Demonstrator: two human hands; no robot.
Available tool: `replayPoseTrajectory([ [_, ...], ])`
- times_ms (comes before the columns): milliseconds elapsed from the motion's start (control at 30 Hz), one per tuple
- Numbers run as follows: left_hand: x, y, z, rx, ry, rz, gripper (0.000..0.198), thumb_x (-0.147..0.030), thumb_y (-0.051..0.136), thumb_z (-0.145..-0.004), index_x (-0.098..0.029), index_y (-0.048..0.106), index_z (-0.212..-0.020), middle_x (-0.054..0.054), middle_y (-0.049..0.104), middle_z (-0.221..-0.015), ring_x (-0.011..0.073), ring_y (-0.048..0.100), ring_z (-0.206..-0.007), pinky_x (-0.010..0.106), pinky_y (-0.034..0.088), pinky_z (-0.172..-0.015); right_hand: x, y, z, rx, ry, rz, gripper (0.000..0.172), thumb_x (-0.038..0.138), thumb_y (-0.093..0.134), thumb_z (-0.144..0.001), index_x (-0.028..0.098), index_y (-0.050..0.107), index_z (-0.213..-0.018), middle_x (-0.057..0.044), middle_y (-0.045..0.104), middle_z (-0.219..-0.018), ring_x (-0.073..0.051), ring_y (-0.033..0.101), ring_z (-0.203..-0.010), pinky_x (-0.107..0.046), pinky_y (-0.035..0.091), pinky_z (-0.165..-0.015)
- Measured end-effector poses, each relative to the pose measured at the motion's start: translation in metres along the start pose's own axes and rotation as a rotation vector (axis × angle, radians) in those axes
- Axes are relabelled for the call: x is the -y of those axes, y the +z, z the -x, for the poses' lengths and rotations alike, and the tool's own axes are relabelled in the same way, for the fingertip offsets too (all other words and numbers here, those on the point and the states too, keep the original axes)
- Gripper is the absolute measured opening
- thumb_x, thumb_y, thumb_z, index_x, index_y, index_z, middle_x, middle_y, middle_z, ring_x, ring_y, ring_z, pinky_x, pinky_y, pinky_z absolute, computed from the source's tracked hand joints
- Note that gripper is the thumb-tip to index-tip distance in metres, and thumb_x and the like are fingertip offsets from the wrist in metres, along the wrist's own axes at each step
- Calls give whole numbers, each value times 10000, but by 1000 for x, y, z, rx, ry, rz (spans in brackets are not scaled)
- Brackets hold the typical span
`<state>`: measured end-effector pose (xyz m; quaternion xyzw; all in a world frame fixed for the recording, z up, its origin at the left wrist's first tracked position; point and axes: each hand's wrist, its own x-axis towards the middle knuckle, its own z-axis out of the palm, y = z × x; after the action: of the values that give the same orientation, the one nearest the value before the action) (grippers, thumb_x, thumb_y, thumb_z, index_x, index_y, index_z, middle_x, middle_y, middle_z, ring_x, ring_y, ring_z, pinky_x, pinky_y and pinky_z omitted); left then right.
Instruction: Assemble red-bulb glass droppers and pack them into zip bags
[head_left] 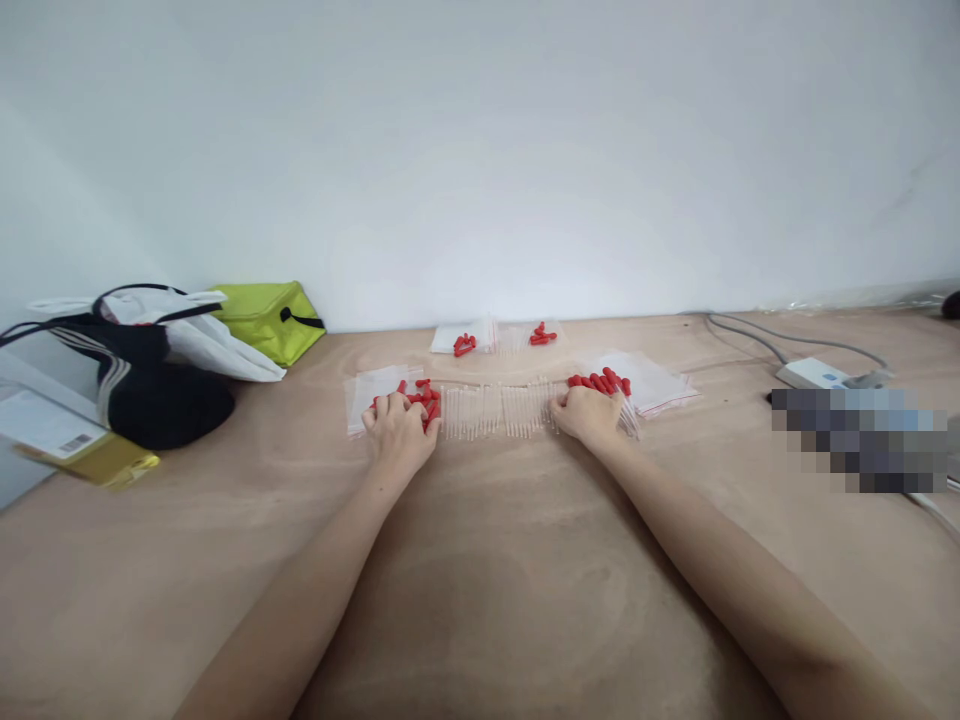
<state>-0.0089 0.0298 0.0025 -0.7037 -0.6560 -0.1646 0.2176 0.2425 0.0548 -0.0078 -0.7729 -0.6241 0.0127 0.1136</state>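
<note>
Thin clear dropper tubes [472,412] lie side by side in a row on the wooden table, pointing away from me. At the row's left end, my left hand [396,425] rests with curled fingers closed on the red rubber bulbs [431,394]; its fingertips are partly hidden. My right hand [589,412] is closed at the row's right end, its fingers pinched on the tubes, though the exact grip is hidden. More red bulbs [606,381] lie just beyond it. Clear zip bags [660,385] are spread to the right, and further bags [361,392] lie beside my left hand.
Near the wall are another zip bag [448,337] and small groups of red bulbs [542,334]. A green bag [259,318], a black cap [169,400] and a gold package [112,460] stand left. On the right are a white power strip [814,374], cables and a blurred item.
</note>
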Motion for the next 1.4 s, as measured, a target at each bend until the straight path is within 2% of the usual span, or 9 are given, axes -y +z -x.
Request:
replayPoseTrajectory([
  [200, -6, -7, -1, -64, 17, 8, 176, -320, 550, -730, -177, 603, -642, 92, 541, -836, 280, 450, -873, 417, 311, -733, 1, -1, 1, 9, 3, -2, 327, 330, 405, -736, 152, 675, -684, -122, 650, -719, -248, 581, -737, -409, 249, -755],
  [367, -32, -16, 8, -106, 134, 300, 136, -298, 550, -738, -177, 601, -702, 72, 539, -799, 245, 478, -829, 386, 349, -725, 1, -4, 3, 1, -13, -19, 316, 313, 395, -755, 162, 661, -676, -112, 647, -741, -257, 566, -778, -389, 275, -721],
  [467, -48, -15, 21, -62, 231, 527, 85, -239, 531, -737, -176, 564, -691, 43, 527, -749, 198, 502, -775, 338, 391, -721, -2, -5, 7, -53, -92, -39, 322, 321, 377, -782, 152, 637, -695, -124, 642, -779, -262, 547, -809, -354, 294, -684],
  [633, -58, -9, 39, 108, 299, 707, 41, -181, 492, -732, -173, 524, -707, 28, 532, -726, 164, 520, -707, 290, 429, -650, -20, 3, 28, -211, -368, -119, 270, 305, 349, -839, 136, 549, -774, -107, 620, -762, -215, 538, -728, -309, 292, -665],
  [733, -58, -7, 42, 142, 326, 738, 81, -171, 494, -740, -168, 551, -797, 37, 553, -763, 169, 534, -735, 300, 440, -678, -33, 8, 43, -255, -514, -215, 256, 288, 303, -874, 142, 508, -824, -79, 615, -746, -176, 529, -641, -300, 276, -661],
  [833, -58, -3, 43, 169, 388, 752, 196, -246, 526, -772, -172, 585, -944, 55, 558, -836, 177, 540, -789, 306, 445, -718, -38, 11, 53, -249, -645, -299, 234, 262, 308, -885, 150, 513, -865, -62, 629, -776, -155, 544, -663, -297, 263, -702],
  [967, -59, -1, 42, 200, 396, 725, 183, -278, 490, -825, -188, 628, -904, 43, 551, -814, 155, 539, -753, 276, 437, -686, -34, 9, 60, -214, -762, -346, 257, 233, 324, -886, 162, 549, -990, -71, 642, -843, -156, 556, -752, -301, 245, -738],
  [1167, -60, -9, 37, 174, 362, 588, 123, -243, 462, -848, -194, 575, -842, 16, 627, -850, 182, 553, -800, 323, 353, -712, -28, 6, 65, -180, -861, -353, 266, 221, 336, -880, 167, 596, -898, -63, 643, -831, -146, 544, -736, -317, 230, -756],
  [1400, -58, -9, 38, 168, 374, 654, 126, -255, 420, -869, -194, 530, -881, 4, 644, -854, 175, 569, -794, 320, 333, -722, -26, 3, 67, -155, -866, -394, 234, 205, 351, -875, 158, 580, -886, -51, 641, -815, -139, 541, -734, -315, 227, -745],
])
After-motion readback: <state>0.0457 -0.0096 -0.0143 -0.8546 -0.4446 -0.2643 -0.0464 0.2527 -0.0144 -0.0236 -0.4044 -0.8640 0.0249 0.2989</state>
